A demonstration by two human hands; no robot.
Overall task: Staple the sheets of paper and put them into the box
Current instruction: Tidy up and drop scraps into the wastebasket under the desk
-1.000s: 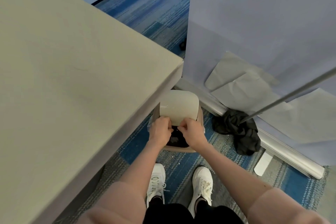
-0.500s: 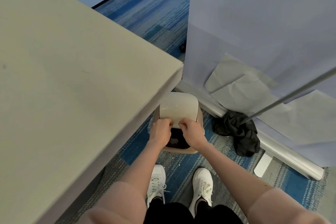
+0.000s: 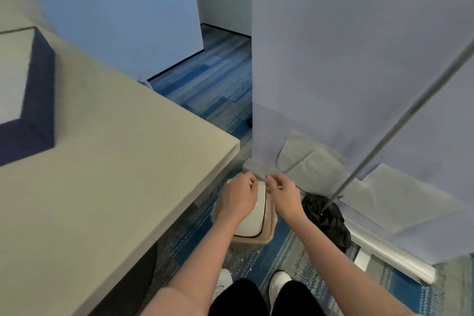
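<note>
A dark blue box (image 3: 38,110) stands on the beige table (image 3: 115,174) at the far left, with white paper (image 3: 12,72) lying inside it. No stapler is in view. My left hand (image 3: 238,196) and my right hand (image 3: 283,195) hover side by side off the table's right edge, above a small beige bin (image 3: 256,238) on the floor. The bin's white swing lid (image 3: 252,220) is level. The left hand's fingers are curled in loosely. The right hand's fingers are bent and slightly apart. Neither hand holds anything I can see.
A pale partition (image 3: 359,59) stands to the right, with grey paper sheets (image 3: 307,161) leaning at its foot. A black cloth (image 3: 325,218) lies beside the bin. A slanted metal pole (image 3: 384,131) crosses the right side. Blue patterned carpet (image 3: 213,79) covers the floor.
Both hands have lifted off the bin's lid, which has swung level. My head has tilted up, bringing the blue box on the table into view.
</note>
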